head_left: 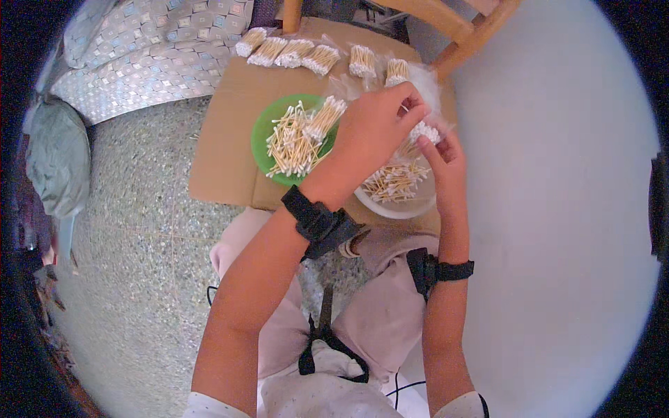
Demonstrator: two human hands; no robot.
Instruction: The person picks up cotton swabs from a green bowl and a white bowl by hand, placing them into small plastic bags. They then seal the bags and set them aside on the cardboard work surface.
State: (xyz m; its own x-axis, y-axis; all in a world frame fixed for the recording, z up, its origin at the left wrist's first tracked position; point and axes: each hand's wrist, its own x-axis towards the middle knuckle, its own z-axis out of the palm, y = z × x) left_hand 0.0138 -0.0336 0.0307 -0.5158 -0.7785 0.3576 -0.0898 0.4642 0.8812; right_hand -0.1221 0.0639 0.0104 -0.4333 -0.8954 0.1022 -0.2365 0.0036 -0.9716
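**Both hands on one bundle of cotton swabs, above the white bowl**

Head view:
- Left hand (373, 129) and right hand (446, 157) meet over the far rim of the white bowl (401, 207). Between them: a small bundle of cotton swabs (424, 131), white tips up, in what looks like a thin clear bag (428, 87).
- Left fingers are curled and closed around the top of the bundle/bag. Right fingers are pinched closed on its lower part, thumb up along the side.
- Handling, my read: swabs are very light, thin wooden sticks, stiff but snap easily; tips soft. Loose ones roll and scatter. Bag film is slippery and crinkly. Best taken around the middle of the sticks as a bundle, light squeeze, not by the tips.
- Containers: green plate (261, 139) holds a loose heap of swabs plus one tidy bunch at its far edge. White bowl holds a thinner scatter of swabs, partly hidden by the left wrist.
- Row of bagged bundles (293, 52) lies along the far edge of the cardboard sheet (223, 139), which carries the plate and bowl.
- Cardboard sits on a speckled floor (139, 244); wooden chair legs (460, 42) beyond, patterned cloth (139, 49) at far left.
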